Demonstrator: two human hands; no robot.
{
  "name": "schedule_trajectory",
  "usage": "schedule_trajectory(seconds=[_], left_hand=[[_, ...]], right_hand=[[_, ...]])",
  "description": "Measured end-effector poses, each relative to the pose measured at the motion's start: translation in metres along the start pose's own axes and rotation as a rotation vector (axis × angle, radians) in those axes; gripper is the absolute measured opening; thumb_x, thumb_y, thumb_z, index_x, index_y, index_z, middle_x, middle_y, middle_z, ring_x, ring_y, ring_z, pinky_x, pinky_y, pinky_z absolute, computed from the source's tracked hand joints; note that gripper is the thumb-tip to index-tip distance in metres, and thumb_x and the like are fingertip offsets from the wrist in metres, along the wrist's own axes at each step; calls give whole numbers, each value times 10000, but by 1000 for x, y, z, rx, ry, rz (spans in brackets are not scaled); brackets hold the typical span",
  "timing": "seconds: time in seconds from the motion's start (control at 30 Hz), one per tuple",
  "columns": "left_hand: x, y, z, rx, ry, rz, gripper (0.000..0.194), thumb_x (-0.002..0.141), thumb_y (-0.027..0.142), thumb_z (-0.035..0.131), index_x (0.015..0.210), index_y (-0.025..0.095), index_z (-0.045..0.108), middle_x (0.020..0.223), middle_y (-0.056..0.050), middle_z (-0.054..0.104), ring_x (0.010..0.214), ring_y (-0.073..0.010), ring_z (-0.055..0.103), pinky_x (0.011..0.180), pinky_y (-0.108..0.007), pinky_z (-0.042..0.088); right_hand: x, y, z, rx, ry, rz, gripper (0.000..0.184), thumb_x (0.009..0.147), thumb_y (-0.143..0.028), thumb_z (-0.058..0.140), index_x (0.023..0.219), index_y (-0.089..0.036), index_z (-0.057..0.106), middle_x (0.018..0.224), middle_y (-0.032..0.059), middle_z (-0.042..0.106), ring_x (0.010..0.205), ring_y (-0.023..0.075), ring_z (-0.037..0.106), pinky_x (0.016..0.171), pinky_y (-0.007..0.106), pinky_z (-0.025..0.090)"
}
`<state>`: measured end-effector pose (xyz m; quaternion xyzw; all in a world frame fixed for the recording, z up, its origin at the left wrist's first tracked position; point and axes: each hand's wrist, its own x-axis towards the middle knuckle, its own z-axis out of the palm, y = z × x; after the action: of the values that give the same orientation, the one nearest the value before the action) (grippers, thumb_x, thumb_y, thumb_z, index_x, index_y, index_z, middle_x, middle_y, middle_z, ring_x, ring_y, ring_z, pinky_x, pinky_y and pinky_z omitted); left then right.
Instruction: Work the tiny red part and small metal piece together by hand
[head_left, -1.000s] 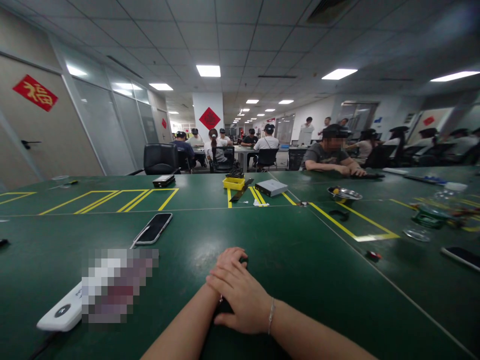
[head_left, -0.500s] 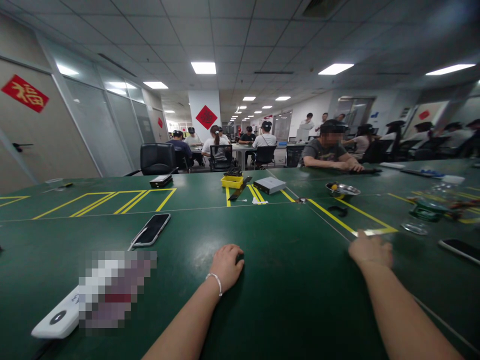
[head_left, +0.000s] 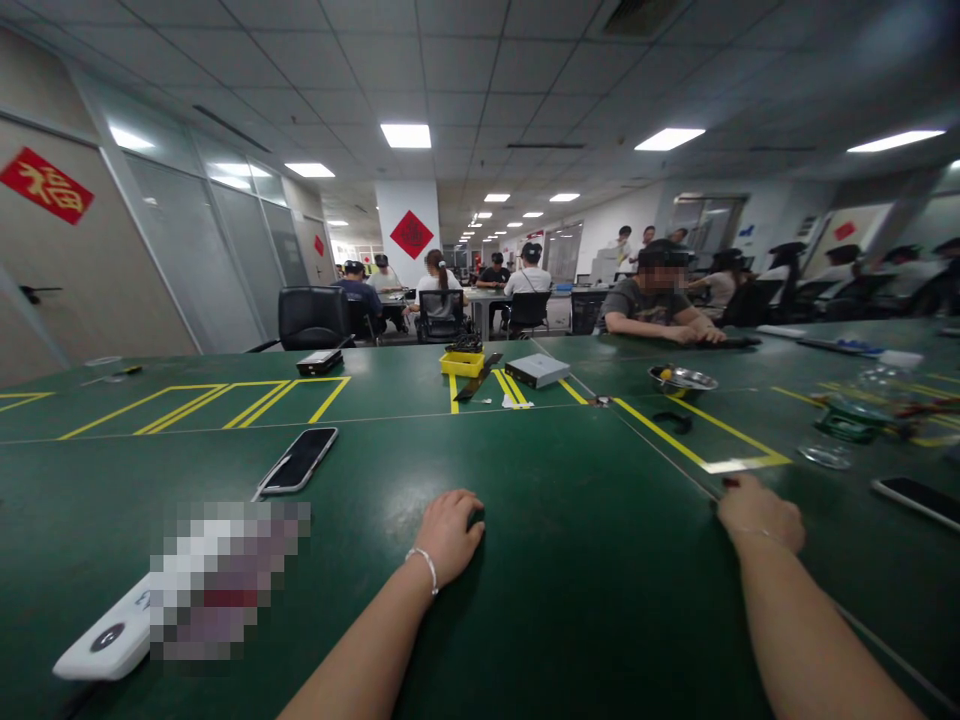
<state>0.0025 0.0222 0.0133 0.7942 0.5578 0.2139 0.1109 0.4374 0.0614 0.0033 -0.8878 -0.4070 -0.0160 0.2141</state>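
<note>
While the person sits at the long green surface [head_left: 600,610], both bare forearms reach forward from the bottom of the head view, set well apart. The left hand [head_left: 448,535] is cupped over a small dark object [head_left: 477,519], mostly hidden under the fingers; possibly a mouse, but too little shows to say. That grip looks closed around it, palm down, and a bracelet [head_left: 426,568] sits at the wrist. The right hand [head_left: 759,515] rests palm down further over, with a small dark-red item [head_left: 730,481] just beyond the fingertips. Cannot tell if it is grasped or only touched, no clear hold on anything.

Nearer the left hand, a smartphone [head_left: 298,460] lies face up at an angle, and a white device with a round button [head_left: 101,637] sits by a pixelated patch [head_left: 229,580]. Both lie left of the hands, apparently kept out of their way. A second smartphone [head_left: 907,498] lies at the right edge.

Yellow tape outlines [head_left: 720,440] mark out bays on the surface, seemingly to keep items in set spots. Further up are a yellow tray [head_left: 462,364] holding black cables [head_left: 466,345], a flat silver box [head_left: 537,371] and a metal bowl [head_left: 682,378].

Beyond, a seated co-worker [head_left: 645,305] has both hands at the far edge. Rows of other people work at tables under ceiling panel lights [head_left: 406,136], and a red diamond paper sign [head_left: 411,234] hangs on a white pillar.
</note>
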Motion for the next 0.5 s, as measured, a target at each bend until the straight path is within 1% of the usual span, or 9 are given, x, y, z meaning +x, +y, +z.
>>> schedule_trajectory(seconds=[0.1, 0.17, 0.27, 0.33, 0.4, 0.5], left_hand=[[0, 1, 0, -3, 8, 2, 235, 724, 263, 459, 942, 226, 538, 1070, -23, 515, 1040, -181, 417, 910, -328, 283], [0, 1, 0, -6, 8, -5, 231, 722, 258, 462, 936, 226, 541, 1069, -23, 517, 1041, -180, 417, 911, -328, 283], [0, 2, -1, -14, 7, -13, 227, 723, 255, 458, 930, 226, 546, 1068, -25, 519, 1042, -181, 417, 913, -329, 280], [0, 2, -2, -20, 11, -19, 219, 723, 260, 455, 917, 226, 551, 1059, -24, 525, 1037, -181, 421, 910, -328, 281], [1, 2, -2, -27, 23, -20, 208, 727, 267, 449, 900, 225, 557, 1038, -22, 539, 1021, -180, 433, 901, -325, 288], [1, 5, -1, -68, 44, -18, 217, 751, 291, 416, 898, 217, 558, 986, -29, 567, 974, -179, 464, 868, -314, 313]], right_hand=[[-3, -3, -5, 26, -52, 16, 386, 705, -318, 375, 1035, -231, 553, 1020, 181, 520, 906, 362, 458, 578, 429, 380], [-4, -3, -6, 25, -39, 5, 378, 702, -349, 378, 1007, -243, 575, 1031, 173, 515, 902, 360, 457, 565, 412, 377], [-4, -4, -6, 4, 39, -21, 368, 692, -365, 382, 948, -237, 612, 1002, 168, 524, 867, 347, 476, 552, 402, 384], [-6, -10, -8, -2, 114, -86, 374, 705, -352, 363, 948, -210, 609, 976, 164, 539, 851, 325, 490, 580, 402, 394], [-13, -25, -12, 29, 141, -187, 387, 735, -332, 326, 991, -184, 576, 963, 149, 556, 846, 292, 504, 622, 389, 402], [-39, -67, -18, 127, 50, -400, 371, 769, -305, 300, 1034, -175, 524, 969, 105, 573, 849, 231, 522, 674, 342, 408]])
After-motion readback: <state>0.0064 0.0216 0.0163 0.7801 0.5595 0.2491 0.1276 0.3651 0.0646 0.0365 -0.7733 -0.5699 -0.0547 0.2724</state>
